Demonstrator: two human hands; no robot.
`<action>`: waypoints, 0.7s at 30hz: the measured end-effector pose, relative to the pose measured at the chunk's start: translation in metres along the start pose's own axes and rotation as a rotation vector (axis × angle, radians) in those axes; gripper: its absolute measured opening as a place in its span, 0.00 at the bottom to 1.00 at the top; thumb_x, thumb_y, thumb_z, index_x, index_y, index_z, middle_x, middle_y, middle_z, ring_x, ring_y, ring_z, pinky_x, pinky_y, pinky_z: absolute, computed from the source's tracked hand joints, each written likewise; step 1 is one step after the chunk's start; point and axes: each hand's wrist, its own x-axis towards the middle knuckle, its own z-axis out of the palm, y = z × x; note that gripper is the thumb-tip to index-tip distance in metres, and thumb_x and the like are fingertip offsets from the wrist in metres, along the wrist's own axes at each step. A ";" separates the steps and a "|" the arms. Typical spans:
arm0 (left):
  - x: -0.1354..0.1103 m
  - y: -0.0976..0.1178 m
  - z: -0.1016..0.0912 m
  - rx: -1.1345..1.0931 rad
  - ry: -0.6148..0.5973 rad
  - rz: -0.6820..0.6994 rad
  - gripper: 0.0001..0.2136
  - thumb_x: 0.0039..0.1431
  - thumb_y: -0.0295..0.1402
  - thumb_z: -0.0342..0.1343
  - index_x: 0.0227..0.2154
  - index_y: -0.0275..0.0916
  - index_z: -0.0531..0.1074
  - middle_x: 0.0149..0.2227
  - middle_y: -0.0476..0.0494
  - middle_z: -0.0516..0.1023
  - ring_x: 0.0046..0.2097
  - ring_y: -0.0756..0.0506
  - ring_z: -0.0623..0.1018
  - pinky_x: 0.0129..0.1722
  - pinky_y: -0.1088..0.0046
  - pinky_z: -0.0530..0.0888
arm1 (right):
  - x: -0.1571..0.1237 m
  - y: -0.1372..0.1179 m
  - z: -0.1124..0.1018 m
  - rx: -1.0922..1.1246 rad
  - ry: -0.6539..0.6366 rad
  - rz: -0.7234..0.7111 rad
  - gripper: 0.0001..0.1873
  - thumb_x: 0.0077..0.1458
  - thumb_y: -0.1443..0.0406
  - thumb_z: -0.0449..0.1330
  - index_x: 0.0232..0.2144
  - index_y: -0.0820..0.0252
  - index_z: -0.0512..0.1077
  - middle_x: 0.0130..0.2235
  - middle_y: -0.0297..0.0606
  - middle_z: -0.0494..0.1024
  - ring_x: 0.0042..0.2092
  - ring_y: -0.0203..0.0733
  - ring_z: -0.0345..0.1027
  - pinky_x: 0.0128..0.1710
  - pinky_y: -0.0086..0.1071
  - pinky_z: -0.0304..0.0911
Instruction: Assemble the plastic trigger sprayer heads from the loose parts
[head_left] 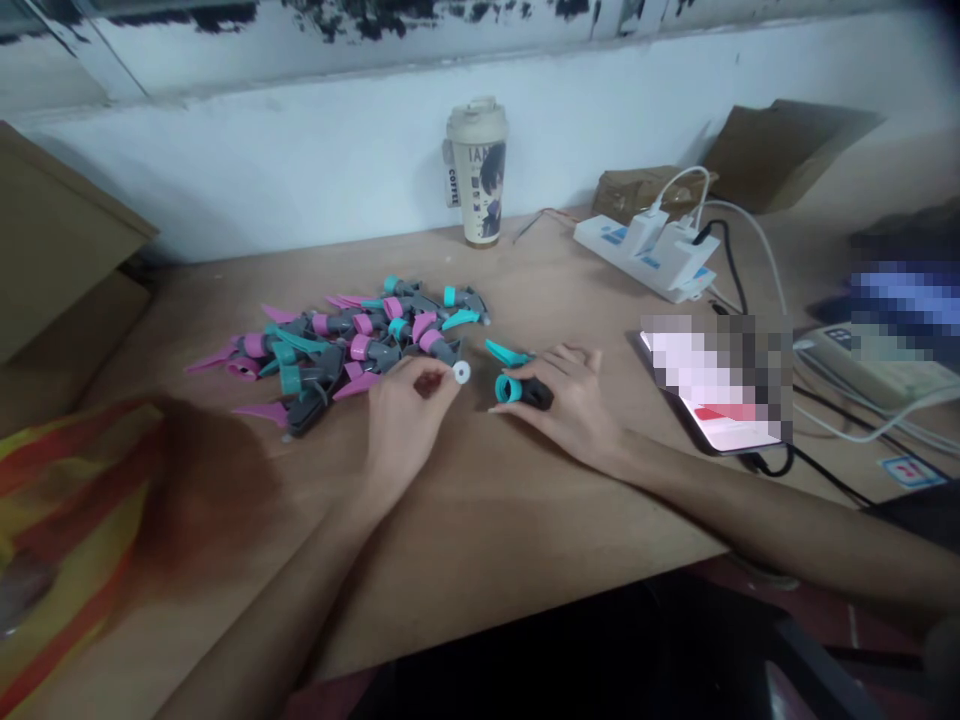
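Observation:
Between the thumb and fingertips of my left hand (409, 410) is a small white washer (461, 372), its round face and centre hole turned outward. My right hand (574, 400) is wrapped round a trigger spray head (534, 391) with a dark body. Its teal collar (508, 388) faces left toward the washer, a short gap apart, and its teal trigger (506, 352) sticks out above. Just behind and left of my left hand lies a pile of spray heads (360, 325), grey-bodied with pink or teal collars and triggers.
A tumbler (480, 175) stands against the wall. To the right are a power strip (645, 258) with plugs and cables, a phone (712, 390) with a blurred screen, and cardboard (780, 150). A yellow and red bag (75, 530) sits at the left, below a cardboard box (60, 240).

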 end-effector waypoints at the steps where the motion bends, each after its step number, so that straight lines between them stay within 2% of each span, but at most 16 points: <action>1: 0.003 0.000 -0.002 -0.145 -0.055 -0.051 0.07 0.53 0.34 0.53 0.27 0.38 0.73 0.30 0.47 0.75 0.31 0.48 0.73 0.30 0.74 0.70 | 0.001 0.001 0.000 0.033 0.007 0.005 0.16 0.50 0.51 0.60 0.34 0.56 0.72 0.35 0.33 0.78 0.40 0.41 0.67 0.50 0.41 0.46; 4: 0.006 0.004 -0.004 -0.403 -0.249 -0.146 0.08 0.52 0.35 0.53 0.27 0.37 0.74 0.29 0.47 0.75 0.29 0.50 0.73 0.26 0.77 0.71 | 0.002 0.003 -0.001 0.148 0.013 0.016 0.17 0.48 0.51 0.62 0.36 0.54 0.72 0.36 0.32 0.78 0.40 0.40 0.68 0.51 0.40 0.47; 7: 0.004 0.008 -0.003 -0.433 -0.356 -0.148 0.08 0.51 0.35 0.54 0.27 0.37 0.75 0.28 0.46 0.74 0.29 0.50 0.72 0.24 0.79 0.72 | 0.002 0.003 -0.002 0.228 0.030 0.032 0.16 0.46 0.52 0.64 0.36 0.53 0.72 0.36 0.30 0.78 0.39 0.39 0.68 0.52 0.40 0.48; 14: 0.003 0.004 -0.001 -0.405 -0.345 -0.112 0.08 0.52 0.36 0.55 0.28 0.37 0.75 0.31 0.45 0.75 0.32 0.48 0.72 0.23 0.79 0.72 | 0.002 0.001 -0.002 0.271 0.030 0.023 0.17 0.44 0.54 0.66 0.35 0.53 0.72 0.34 0.30 0.77 0.38 0.38 0.69 0.52 0.40 0.49; 18: 0.002 0.006 -0.001 -0.452 -0.341 -0.107 0.08 0.53 0.35 0.54 0.27 0.37 0.74 0.28 0.47 0.73 0.29 0.50 0.71 0.23 0.79 0.72 | 0.002 0.000 -0.003 0.276 0.032 0.019 0.17 0.44 0.54 0.66 0.35 0.54 0.72 0.35 0.30 0.78 0.38 0.38 0.69 0.52 0.40 0.49; 21: -0.001 0.006 0.001 -0.416 -0.351 -0.055 0.08 0.54 0.36 0.54 0.28 0.37 0.74 0.27 0.47 0.73 0.28 0.50 0.71 0.24 0.78 0.71 | 0.003 -0.001 -0.003 0.280 0.017 0.014 0.17 0.44 0.55 0.66 0.36 0.54 0.72 0.36 0.31 0.78 0.38 0.38 0.69 0.53 0.41 0.48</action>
